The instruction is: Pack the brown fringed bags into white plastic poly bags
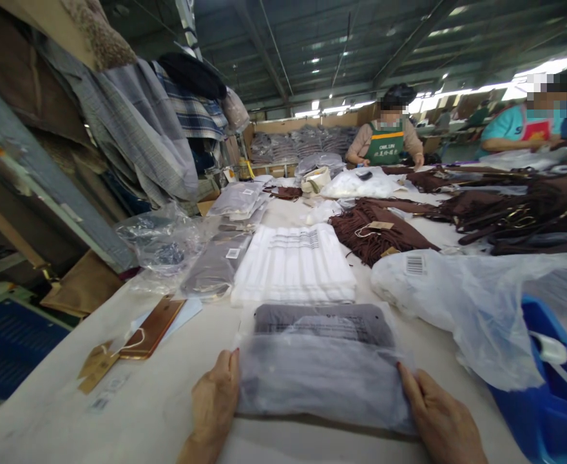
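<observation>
Package (322,380) of grey, seemingly soft contents in filmy plastic, at near side of table (162,393), just before white folded stack (296,264); resting or slightly raised, cannot tell. Probably light, floppy, slippery-skinned, hardly fragile. Best taken at 2 side edges, film and filling together, against sagging. Left hand (214,403) clamped on left edge, right hand (441,415) on right; fingers beneath hidden. Print on film too blurred to read. Farther right, blue bin (529,412) cut off by frame, partly covered by loose plastic (477,303).
</observation>
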Tool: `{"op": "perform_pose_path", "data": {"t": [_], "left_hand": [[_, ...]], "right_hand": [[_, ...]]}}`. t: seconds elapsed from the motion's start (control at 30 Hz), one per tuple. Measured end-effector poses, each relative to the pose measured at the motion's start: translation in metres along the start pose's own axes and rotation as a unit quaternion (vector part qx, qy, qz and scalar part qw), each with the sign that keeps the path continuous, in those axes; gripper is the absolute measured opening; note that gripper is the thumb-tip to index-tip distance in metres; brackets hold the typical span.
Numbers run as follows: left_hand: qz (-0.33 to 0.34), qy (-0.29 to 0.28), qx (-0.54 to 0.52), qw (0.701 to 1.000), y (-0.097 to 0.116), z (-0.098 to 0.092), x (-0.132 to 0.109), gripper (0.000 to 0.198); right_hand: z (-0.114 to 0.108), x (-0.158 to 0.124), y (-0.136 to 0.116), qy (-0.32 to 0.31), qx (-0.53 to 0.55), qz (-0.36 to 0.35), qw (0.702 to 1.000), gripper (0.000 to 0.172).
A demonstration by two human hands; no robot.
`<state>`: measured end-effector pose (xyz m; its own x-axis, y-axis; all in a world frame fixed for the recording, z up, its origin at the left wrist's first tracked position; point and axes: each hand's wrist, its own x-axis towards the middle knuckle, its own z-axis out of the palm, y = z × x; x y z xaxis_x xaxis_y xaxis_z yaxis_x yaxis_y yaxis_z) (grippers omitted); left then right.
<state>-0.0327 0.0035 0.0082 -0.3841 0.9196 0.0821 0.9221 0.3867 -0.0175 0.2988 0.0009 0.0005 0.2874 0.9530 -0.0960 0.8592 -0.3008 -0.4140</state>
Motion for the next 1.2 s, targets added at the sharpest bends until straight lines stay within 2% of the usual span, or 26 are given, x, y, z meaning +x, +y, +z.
{"op": "perform_pose_path", "data": {"t": [0.03,0.1,0.17,0.2,0.23,0.27,0.33,0.37,0.43,0.5,0.57,0.7,0.8,0.9,0.97,1.03,1.1,1.2], "left_hand": [[0.017,0.026,0.001,1.0,-0.003,0.001,0.0,0.029],[0.067,0.141,-0.005,0.988,-0.006,-0.001,0.0,0.028],[0.145,0.294,-0.034,0.944,-0.002,-0.008,-0.001,0.029],[0.201,0.35,-0.051,0.914,0.004,-0.013,-0.003,0.033],[0.272,0.377,-0.064,0.883,0.013,-0.017,-0.005,0.038],[0.347,0.372,-0.068,0.858,0.025,-0.019,-0.007,0.043],[0.462,0.312,-0.055,0.828,0.05,-0.019,-0.011,0.05],[0.477,0.277,-0.046,0.833,0.062,-0.015,-0.012,0.054],[0.464,0.218,-0.041,0.858,0.078,-0.004,-0.012,0.06],[0.445,0.172,-0.049,0.877,0.083,0.008,-0.011,0.065],[0.444,0.152,-0.058,0.881,0.082,0.017,-0.009,0.066],[0.451,0.215,-0.065,0.864,0.077,0.023,-0.006,0.062],[0.465,0.267,-0.074,0.841,0.078,0.026,-0.002,0.06],[0.479,0.286,-0.086,0.825,0.08,0.029,0.002,0.058],[0.48,0.287,-0.091,0.824,0.08,0.031,0.003,0.055],[0.476,0.297,-0.095,0.822,0.08,0.032,0.004,0.051],[0.476,0.304,-0.091,0.82,0.079,0.034,0.005,0.047],[0.473,0.295,-0.082,0.826,0.079,0.037,0.006,0.045]], "right_hand": [[0.001,0.0,0.0,-0.003,0.002,0.001,1.0,0.036],[0.002,0.001,0.001,-0.006,0.005,0.001,1.0,0.036],[0.005,0.002,0.001,-0.004,0.003,0.0,1.0,0.035],[0.006,0.002,0.002,-0.001,0.003,-0.003,1.0,0.035],[0.007,0.003,0.003,0.005,0.003,-0.01,1.0,0.036],[0.008,0.003,0.004,0.012,0.004,-0.019,1.0,0.037],[0.008,0.003,0.006,0.03,0.003,-0.037,0.999,0.038],[0.008,0.003,0.007,0.036,0.002,-0.045,0.998,0.038],[0.006,0.003,0.007,0.048,-0.012,-0.046,0.998,0.038],[0.004,0.002,0.007,0.056,-0.04,-0.025,0.997,0.036],[0.003,0.0,0.006,0.083,-0.07,0.001,0.994,0.036],[0.004,-0.01,0.011,0.176,-0.097,-0.019,0.979,0.036],[-0.007,-0.025,0.025,0.228,-0.105,-0.021,0.968,0.038],[-0.042,-0.038,0.049,0.369,-0.027,-0.027,0.929,0.036],[-0.074,-0.039,0.067,0.424,0.06,0.001,0.904,0.043],[-0.103,-0.031,0.082,0.38,0.128,0.055,0.914,0.054],[-0.121,-0.02,0.09,0.314,0.162,0.083,0.932,0.055],[-0.125,-0.006,0.091,0.257,0.2,0.09,0.941,0.05]]}}
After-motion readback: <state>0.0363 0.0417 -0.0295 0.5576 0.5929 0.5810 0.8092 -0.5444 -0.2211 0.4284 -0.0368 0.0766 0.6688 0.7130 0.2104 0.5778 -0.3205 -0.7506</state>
